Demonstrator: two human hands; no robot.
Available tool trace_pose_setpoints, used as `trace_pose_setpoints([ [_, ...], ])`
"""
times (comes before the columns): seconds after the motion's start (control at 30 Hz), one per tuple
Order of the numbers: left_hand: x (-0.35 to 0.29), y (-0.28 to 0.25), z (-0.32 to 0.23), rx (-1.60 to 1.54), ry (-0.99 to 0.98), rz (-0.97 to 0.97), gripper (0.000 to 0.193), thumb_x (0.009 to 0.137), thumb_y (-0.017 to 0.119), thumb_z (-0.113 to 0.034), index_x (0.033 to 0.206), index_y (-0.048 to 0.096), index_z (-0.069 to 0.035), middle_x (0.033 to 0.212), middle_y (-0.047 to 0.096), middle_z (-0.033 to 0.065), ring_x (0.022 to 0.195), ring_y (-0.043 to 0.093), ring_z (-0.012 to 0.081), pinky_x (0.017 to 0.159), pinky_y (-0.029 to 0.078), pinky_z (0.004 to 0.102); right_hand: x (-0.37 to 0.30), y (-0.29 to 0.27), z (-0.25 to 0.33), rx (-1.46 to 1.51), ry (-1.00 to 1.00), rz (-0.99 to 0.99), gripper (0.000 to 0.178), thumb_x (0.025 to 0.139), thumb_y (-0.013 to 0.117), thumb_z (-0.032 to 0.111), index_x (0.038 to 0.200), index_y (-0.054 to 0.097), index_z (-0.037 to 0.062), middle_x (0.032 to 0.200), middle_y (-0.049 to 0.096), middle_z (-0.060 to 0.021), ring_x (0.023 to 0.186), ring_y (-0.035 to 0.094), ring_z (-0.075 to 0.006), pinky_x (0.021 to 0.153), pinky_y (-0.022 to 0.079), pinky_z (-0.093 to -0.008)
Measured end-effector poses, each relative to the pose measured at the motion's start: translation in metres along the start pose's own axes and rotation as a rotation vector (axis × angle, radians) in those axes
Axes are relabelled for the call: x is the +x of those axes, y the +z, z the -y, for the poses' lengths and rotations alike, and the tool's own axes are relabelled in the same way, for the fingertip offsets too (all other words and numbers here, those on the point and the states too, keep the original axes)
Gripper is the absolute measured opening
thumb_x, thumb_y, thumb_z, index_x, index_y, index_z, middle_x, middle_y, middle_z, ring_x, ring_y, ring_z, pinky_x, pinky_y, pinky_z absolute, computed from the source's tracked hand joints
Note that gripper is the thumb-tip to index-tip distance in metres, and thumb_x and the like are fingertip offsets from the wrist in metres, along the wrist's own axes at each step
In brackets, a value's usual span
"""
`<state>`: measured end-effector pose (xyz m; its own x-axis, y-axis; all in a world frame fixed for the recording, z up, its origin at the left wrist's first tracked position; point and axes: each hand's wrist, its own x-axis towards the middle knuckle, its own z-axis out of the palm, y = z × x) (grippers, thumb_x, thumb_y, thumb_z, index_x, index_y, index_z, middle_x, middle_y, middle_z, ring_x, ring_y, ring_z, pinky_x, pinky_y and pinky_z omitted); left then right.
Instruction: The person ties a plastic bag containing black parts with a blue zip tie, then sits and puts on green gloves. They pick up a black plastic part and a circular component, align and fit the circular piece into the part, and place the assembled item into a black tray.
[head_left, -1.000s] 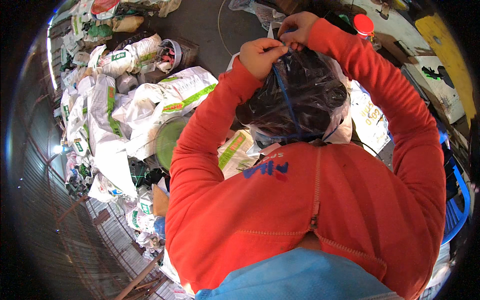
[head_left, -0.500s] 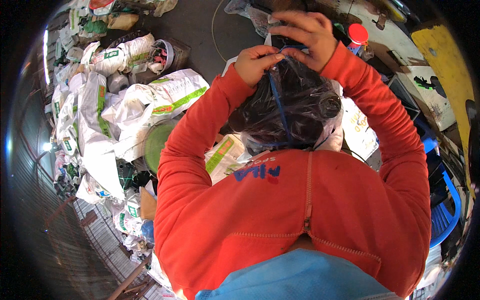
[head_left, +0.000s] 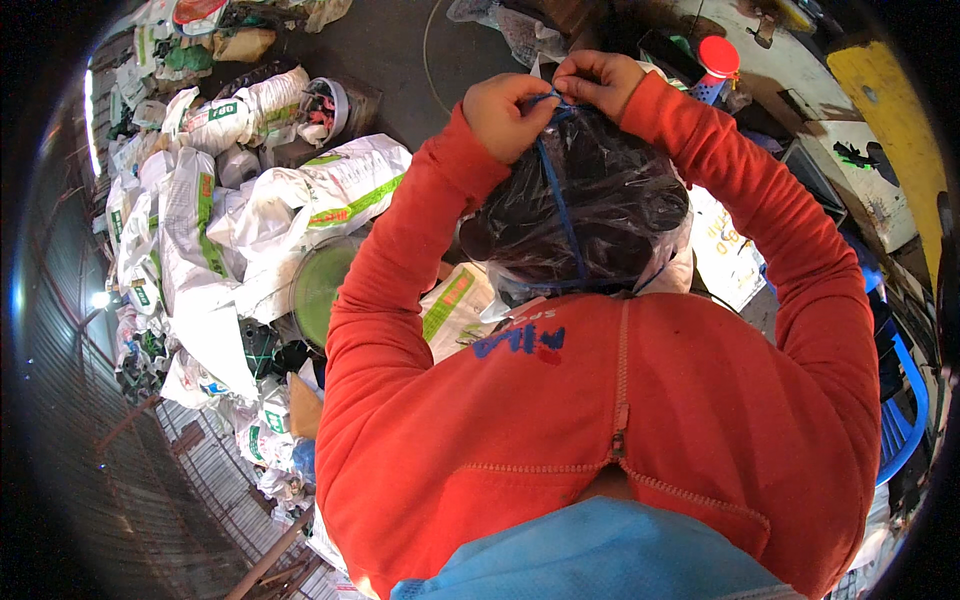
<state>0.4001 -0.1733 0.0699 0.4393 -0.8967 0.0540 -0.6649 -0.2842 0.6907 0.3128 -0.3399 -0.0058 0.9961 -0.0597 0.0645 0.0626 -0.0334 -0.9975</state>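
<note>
A clear plastic bag (head_left: 620,190) with dark contents rests against my front, and a blue string (head_left: 560,200) runs down over it. At the bag's far end my left hand (head_left: 505,112) pinches the string between thumb and fingers. Close beside it, my right hand (head_left: 605,82) also pinches the string, its fingertips nearly meeting the left ones. The string looks looped or crossed between the two hands; its exact form is too small to tell. What the dark contents are cannot be made out through the plastic.
White printed sacks (head_left: 320,190) pile up on the left, with a round green object (head_left: 322,290) beside my left arm. A red-lidded container (head_left: 717,60) stands beyond my right wrist. A blue plastic chair (head_left: 905,410) is at the right. A yellow panel (head_left: 890,130) leans at far right.
My right hand has come down from its raised, spread pose to a pinch on the string. My left hand has shifted slightly; the bag stays about where it was.
</note>
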Motion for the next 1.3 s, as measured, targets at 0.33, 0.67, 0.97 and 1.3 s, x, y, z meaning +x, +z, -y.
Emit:
trace_pose_setpoints([
  [0.33, 0.002, 0.010, -0.006, 0.572, 0.608, -0.265, 0.009, 0.073, 0.063, -0.005, 0.082, 0.063, -0.004, 0.065, 0.055, 0.0118, 0.061, 0.054, 0.0301, 0.057, 0.045, 0.0354, 0.021, -0.010, 0.021, -0.057, 0.441, 0.065, 0.020, 0.078, 0.068, 0.015, 0.089, 0.065, -0.0026, 0.069, 0.062, -0.0056, 0.055, 0.056, -0.0107, 0.051, 0.046, -0.0230],
  [0.67, -0.004, 0.001, -0.016, -0.849, -0.603, 0.098, 0.016, 0.083, 0.064, -0.014, 0.091, 0.064, 0.000, 0.065, 0.052, -0.0017, 0.056, 0.044, 0.0068, 0.052, 0.034, 0.0220, -0.012, -0.006, 0.037, -0.365, -0.126, -0.250, 0.014, 0.073, 0.072, 0.017, 0.085, 0.068, 0.0112, 0.085, 0.064, -0.0030, 0.080, 0.060, -0.0137, 0.070, 0.045, -0.0299],
  [0.97, -0.009, 0.005, -0.009, -0.836, -0.547, 0.096, 0.016, 0.084, 0.063, -0.012, 0.094, 0.064, 0.000, 0.068, 0.055, 0.0004, 0.060, 0.048, 0.0084, 0.054, 0.036, 0.0215, -0.029, -0.009, 0.024, -0.760, -0.324, -0.200, 0.016, 0.074, 0.069, 0.030, 0.089, 0.068, 0.0233, 0.094, 0.063, 0.0056, 0.098, 0.054, -0.0159, 0.088, 0.028, -0.0442],
  [1.3, -0.001, -0.014, -0.024, 0.102, 0.123, 0.008, 0.013, 0.079, 0.065, -0.014, 0.086, 0.067, -0.004, 0.075, 0.062, 0.0109, 0.067, 0.060, 0.0254, 0.060, 0.046, 0.0321, 0.005, -0.030, 0.040, -0.925, -0.552, 0.083, 0.015, 0.073, 0.069, 0.029, 0.084, 0.063, 0.0202, 0.092, 0.059, 0.0066, 0.103, 0.050, -0.0170, 0.090, 0.028, -0.0485],
])
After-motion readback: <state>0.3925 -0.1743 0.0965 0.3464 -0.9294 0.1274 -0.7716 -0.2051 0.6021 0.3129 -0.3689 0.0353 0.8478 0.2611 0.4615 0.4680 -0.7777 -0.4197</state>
